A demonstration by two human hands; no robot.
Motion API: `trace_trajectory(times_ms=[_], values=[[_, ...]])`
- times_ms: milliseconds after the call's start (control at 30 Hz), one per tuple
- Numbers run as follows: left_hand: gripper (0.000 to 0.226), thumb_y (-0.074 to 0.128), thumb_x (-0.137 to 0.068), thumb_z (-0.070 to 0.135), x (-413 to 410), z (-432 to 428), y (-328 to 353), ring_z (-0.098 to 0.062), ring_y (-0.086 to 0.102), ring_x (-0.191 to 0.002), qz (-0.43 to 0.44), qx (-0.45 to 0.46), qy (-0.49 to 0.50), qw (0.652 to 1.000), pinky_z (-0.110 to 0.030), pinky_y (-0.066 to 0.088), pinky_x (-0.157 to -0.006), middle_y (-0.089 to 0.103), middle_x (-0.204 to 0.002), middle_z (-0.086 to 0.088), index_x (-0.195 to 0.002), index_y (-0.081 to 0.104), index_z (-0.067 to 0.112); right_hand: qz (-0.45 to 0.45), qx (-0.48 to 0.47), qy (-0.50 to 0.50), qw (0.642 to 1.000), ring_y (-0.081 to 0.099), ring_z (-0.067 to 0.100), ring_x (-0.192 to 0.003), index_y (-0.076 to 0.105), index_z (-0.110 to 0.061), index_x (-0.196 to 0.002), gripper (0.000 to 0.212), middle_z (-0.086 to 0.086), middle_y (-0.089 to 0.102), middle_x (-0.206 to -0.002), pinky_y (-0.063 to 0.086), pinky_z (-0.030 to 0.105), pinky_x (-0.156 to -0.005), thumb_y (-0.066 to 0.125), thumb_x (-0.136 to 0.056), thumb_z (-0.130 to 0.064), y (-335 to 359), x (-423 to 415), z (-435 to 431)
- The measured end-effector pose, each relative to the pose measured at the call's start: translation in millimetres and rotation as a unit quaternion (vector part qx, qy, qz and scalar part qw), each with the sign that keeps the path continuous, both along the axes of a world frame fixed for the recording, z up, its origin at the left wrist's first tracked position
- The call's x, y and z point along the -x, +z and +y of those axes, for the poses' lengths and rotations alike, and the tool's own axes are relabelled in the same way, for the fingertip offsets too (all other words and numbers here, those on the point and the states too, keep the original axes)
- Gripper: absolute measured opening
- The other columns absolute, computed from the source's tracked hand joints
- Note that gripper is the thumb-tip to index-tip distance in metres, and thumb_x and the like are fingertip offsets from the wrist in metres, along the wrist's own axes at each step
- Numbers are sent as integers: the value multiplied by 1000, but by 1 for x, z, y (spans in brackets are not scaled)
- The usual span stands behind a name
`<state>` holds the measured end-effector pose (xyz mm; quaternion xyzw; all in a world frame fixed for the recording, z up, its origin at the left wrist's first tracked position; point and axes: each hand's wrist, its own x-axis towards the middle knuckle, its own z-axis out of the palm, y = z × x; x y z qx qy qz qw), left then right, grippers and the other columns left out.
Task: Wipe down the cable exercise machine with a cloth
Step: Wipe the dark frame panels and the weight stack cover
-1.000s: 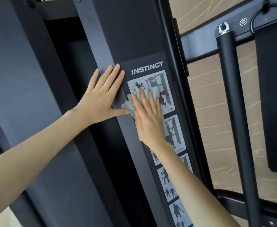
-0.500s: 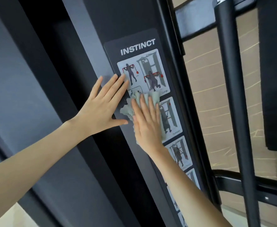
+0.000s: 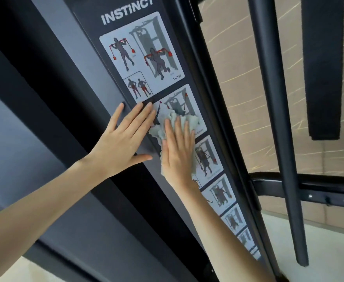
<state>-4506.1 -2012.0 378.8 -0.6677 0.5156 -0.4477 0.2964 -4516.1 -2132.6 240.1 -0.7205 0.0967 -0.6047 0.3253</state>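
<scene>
A person's left hand (image 3: 124,143) lies flat against the dark upright column (image 3: 75,47) of a cable exercise machine. Its fingers are straight and a little spread, the thumb is stretched out to the side, and it holds nothing. The fingertips reach the left edge of the exercise chart (image 3: 140,51), a long placard headed "INSTINCT" that runs down the column's face in a row of illustrated panels.

Just beside it, the right hand (image 3: 178,151) presses a pale grey-green cloth (image 3: 191,120) flat onto the chart. Its fingers are straight and close together, laid on top of the fabric rather than curled round it. The cloth is bunched under the palm, covering the lower part of the second panel. Crumpled folds show beyond the fingertips and at the left side, near the left hand's index finger.

To the right of the column, a black round bar (image 3: 275,98) slants down through the frame, well apart from both hands. Farther right hangs a broad black strap (image 3: 321,68). A black horizontal rail (image 3: 319,192) crosses behind the bar. Behind them are a tan veined wall (image 3: 228,78) and a pale floor (image 3: 329,251).
</scene>
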Motion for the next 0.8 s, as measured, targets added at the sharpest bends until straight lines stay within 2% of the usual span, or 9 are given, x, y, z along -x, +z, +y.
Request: trace_trajectory(times_ms=[67, 133, 233, 300, 367, 500, 633, 733, 800], values=[[106, 66, -76, 60, -1, -2, -4, -31, 20, -145, -5, -7, -6, 1000, -57, 15, -117, 21, -158, -15, -151, 22, 1, -4, -24, 1, 1000, 3, 22, -148, 25, -15, -150, 50, 3, 11, -158, 6, 49, -119, 14, -105, -34, -21, -1, -4], [103, 66, -77, 59, -2, -7, -8, -31, 22, -145, -17, -16, -21, 1000, -56, 15, -117, 23, -157, -15, -151, 24, 0, -2, -100, -5, 995, 2, 21, -148, 24, -17, -151, 49, 2, 11, -159, 7, 51, -119, 17, -105, -35, -44, 0, -9], [97, 61, -83, 60, -6, -14, -19, -32, 22, -145, -28, -35, -46, 998, -57, 17, -116, 25, -157, -16, -150, 25, 0, 16, -220, 17, 975, -10, 10, -147, 11, -29, -152, 52, -10, -2, -158, 2, 52, -119, 16, -102, -42, -66, 4, -10], [88, 49, -89, 61, -9, -16, -28, -32, 22, -145, -33, -48, -57, 997, -57, 17, -116, 26, -157, -15, -150, 26, 1, 29, -250, 23, 968, -17, 7, -145, 2, -36, -150, 55, -14, -10, -156, -4, 49, -119, 10, -98, -51, -57, 7, -5], [79, 39, -92, 57, -12, -16, -35, -32, 22, -145, -33, -56, -64, 996, -57, 18, -116, 27, -156, -15, -150, 29, 3, 31, -237, 26, 971, -20, 8, -144, 0, -38, -149, 57, -14, -14, -155, -10, 45, -118, 5, -95, -56, -34, 9, 2], [66, 35, -95, 44, -16, -9, -45, -32, 25, -144, -23, -47, -79, 996, -56, 17, -117, 32, -154, -14, -148, 34, 5, 10, -174, -5, 985, -13, 13, -147, 10, -37, -151, 52, -13, -8, -156, -11, 45, -118, 11, -100, -50, -24, 4, 10], [63, 33, -96, 40, -19, -7, -61, -32, 29, -143, -29, -49, -98, 994, -56, 16, -117, 38, -151, -15, -146, 37, 4, -36, -279, -18, 959, -4, 7, -147, 23, -36, -150, 48, -12, 7, -158, -2, 45, -120, 21, -103, -43, -84, -4, 8], [61, 31, -96, 37, -21, -8, -78, -31, 29, -143, -26, -66, -113, 991, -56, 15, -117, 38, -151, -15, -146, 37, 3, -72, -346, -15, 935, -1, 8, -147, 25, -30, -150, 47, -8, 14, -159, 6, 44, -121, 23, -103, -37, -123, -4, 7], [60, 29, -96, 33, -21, -9, -89, -32, 29, -142, -34, -79, -116, 990, -56, 15, -117, 37, -152, -16, -146, 36, 3, -73, -361, -13, 929, -2, 10, -148, 24, -26, -151, 46, -5, 15, -160, 7, 45, -120, 25, -105, -30, -125, -5, 7]])
